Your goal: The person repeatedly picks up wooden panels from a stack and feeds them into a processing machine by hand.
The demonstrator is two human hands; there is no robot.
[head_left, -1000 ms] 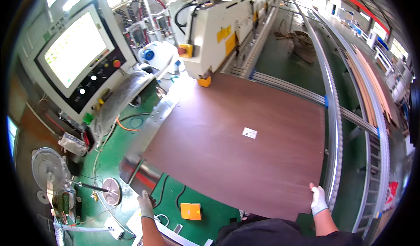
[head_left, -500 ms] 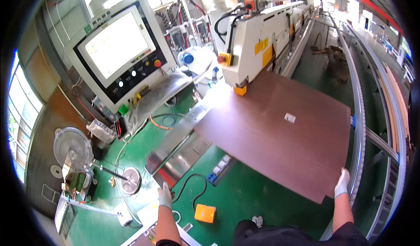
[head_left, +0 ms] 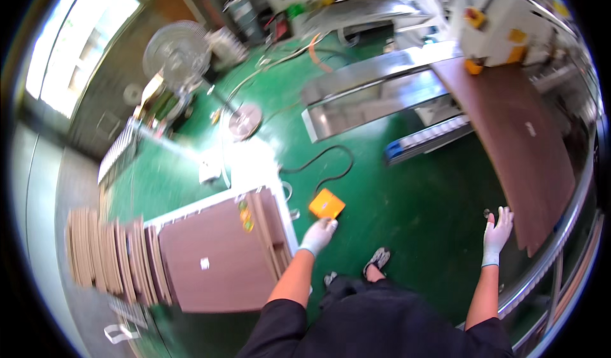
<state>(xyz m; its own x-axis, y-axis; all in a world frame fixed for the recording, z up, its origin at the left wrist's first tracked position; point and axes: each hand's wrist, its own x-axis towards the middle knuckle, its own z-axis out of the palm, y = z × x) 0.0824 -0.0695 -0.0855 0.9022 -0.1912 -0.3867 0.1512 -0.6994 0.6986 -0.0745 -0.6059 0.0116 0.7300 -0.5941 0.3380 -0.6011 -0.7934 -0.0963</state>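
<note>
My left hand (head_left: 319,235), in a white glove, hangs over the green floor with its fingers loosely curled in and nothing visible in them. In the picture it overlaps the lower edge of an orange cable-fed box (head_left: 327,204) on the floor. My right hand (head_left: 498,234), also gloved, has its fingers apart beside the near end of a large brown panel (head_left: 533,161); a small gap seems to show between them. That panel lies across the machine's bed at the right and carries a white label (head_left: 530,129).
A stack of brown panels (head_left: 219,262) sits on a white-edged stand at my left, beside more upright-looking boards (head_left: 114,253). A metal machine table (head_left: 363,103) and a blue-ended roller strip (head_left: 426,141) lie ahead. Further off stand a fan (head_left: 178,56) and loose cables. A curved rail (head_left: 560,231) runs along the right.
My view has swung left and down, bringing the panel stack into sight. My right hand has come off the brown panel's corner, and my left hand's fingers have curled in.
</note>
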